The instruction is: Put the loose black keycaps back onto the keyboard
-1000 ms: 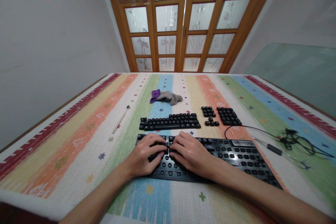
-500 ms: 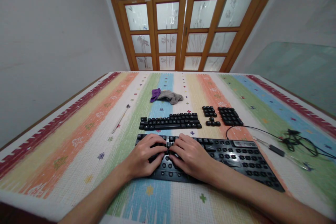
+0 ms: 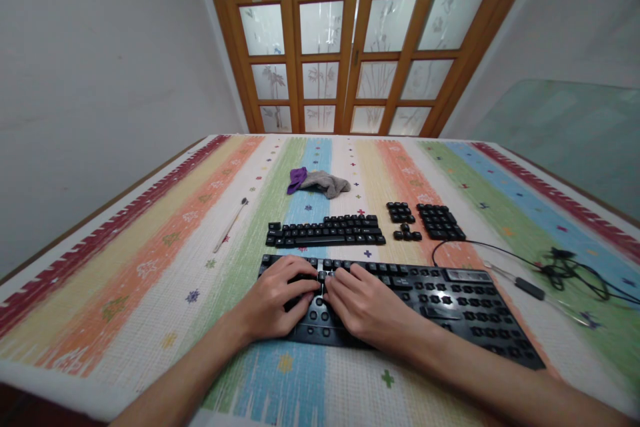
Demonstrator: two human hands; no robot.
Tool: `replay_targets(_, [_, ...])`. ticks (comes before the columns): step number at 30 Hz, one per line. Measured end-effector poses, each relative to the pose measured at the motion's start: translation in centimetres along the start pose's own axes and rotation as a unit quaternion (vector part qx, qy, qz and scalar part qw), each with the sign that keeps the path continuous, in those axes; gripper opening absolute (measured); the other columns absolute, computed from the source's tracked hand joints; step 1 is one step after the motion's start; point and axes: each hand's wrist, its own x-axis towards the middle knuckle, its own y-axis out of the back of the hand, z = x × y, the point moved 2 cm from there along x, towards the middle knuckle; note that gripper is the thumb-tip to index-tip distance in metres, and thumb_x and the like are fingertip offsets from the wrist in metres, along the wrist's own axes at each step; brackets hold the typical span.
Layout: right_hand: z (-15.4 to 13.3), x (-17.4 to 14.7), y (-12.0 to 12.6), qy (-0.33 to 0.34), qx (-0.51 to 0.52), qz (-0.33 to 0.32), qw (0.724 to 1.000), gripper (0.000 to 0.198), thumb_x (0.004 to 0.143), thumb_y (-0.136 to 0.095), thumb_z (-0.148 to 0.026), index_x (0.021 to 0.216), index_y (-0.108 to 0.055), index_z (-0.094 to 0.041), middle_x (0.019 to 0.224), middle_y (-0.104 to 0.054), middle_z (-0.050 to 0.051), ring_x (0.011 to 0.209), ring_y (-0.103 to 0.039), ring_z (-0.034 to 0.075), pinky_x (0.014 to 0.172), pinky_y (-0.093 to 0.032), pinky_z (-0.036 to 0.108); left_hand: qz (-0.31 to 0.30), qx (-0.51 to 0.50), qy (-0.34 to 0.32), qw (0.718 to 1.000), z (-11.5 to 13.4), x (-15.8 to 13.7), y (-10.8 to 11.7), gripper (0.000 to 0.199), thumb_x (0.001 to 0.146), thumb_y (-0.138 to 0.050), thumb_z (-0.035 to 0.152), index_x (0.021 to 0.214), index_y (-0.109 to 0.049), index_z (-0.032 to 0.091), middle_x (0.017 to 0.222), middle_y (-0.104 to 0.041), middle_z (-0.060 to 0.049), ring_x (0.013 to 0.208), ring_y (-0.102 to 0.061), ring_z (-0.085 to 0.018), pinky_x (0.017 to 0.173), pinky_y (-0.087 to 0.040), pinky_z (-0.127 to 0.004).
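One oblong black plastic keyboard [image 3: 425, 295] lies on the striped-cloth-covered desk [image 3: 175, 293], long axis left to right, under your curled left hand [image 3: 273, 297] and right hand [image 3: 363, 300]; whether either grip holds anything, I cannot tell.

Black keyboard [image 3: 441, 313], multicoloured striped tablecloth [image 3: 173, 303]

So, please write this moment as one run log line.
left hand: on keyboard | right hand: on keyboard | loose keys: beyond keyboard | cloth: farther back
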Motion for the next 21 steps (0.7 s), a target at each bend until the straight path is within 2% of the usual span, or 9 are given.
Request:
replay_targets(6, [-0.6, -0.1, -0.2, 0.014, -0.014, -0.028, 0.999, 0.020, 0.096, -0.051, -0.012, 0.086, -0.068, -0.011, 0.091, -0.068, 0.014, 0.082, -0.054, 0.023, 0.067, -0.038, 0.037, -0.008, 0.006, -0.004, 1.000, 0.0, 0.0, 0.0, 0.025, 0.088, -0.054, 0.007, 0.106, -0.069, 0.017, 0.108, -0.067, -0.011, 0.105, -0.061, -0.024, 0.090, -0.055, -0.044])
replay_targets(11, [-1.3, 0.5, -0.6, -0.009, -0.008, -0.039, 0.999, 0.022, 0.098, -0.052, -0.021, 0.088, -0.069, -0.012, 0.085, -0.067, 0.013, 0.082, -0.054, 0.025, 0.065, -0.037, 0.038, -0.001, 0.011, 0.008, 1.000, -0.2, -0.1, -0.2, 0.028, 0.090, -0.054, 0.009, 0.114, -0.066, 0.017, 0.108, -0.068, -0.012, 0.105, -0.063, -0.024, 0.092, -0.056, -0.045])
replay_targets(15, [-1.9, 1.1, -0.5, -0.014, -0.005, -0.069, 0.997, 0.020, 0.097, -0.054, -0.024, 0.090, -0.069, -0.013, 0.081, -0.066, 0.012, 0.080, -0.054, 0.025, 0.063, -0.038, 0.038, -0.002, 0.023, 0.030, 0.999, -0.5, -0.3, -0.4, 0.036, 0.092, -0.055, 0.011, 0.127, -0.059, 0.015, 0.121, -0.067, -0.014, 0.117, -0.062, -0.025, 0.100, -0.053, -0.048])
replay_targets(21, [-3.1, 1.5, -0.3, -0.029, -0.013, -0.095, 0.995, 0.019, 0.096, -0.055, -0.024, 0.093, -0.070, -0.012, 0.081, -0.069, 0.016, 0.080, -0.057, 0.027, 0.060, -0.040, 0.037, -0.042, 0.026, 0.007, 0.999, -0.8, -0.5, -0.7, 0.043, 0.094, -0.051, 0.010, 0.136, -0.054, 0.016, 0.132, -0.064, -0.013, 0.130, -0.055, -0.025, 0.110, -0.047, -0.049])
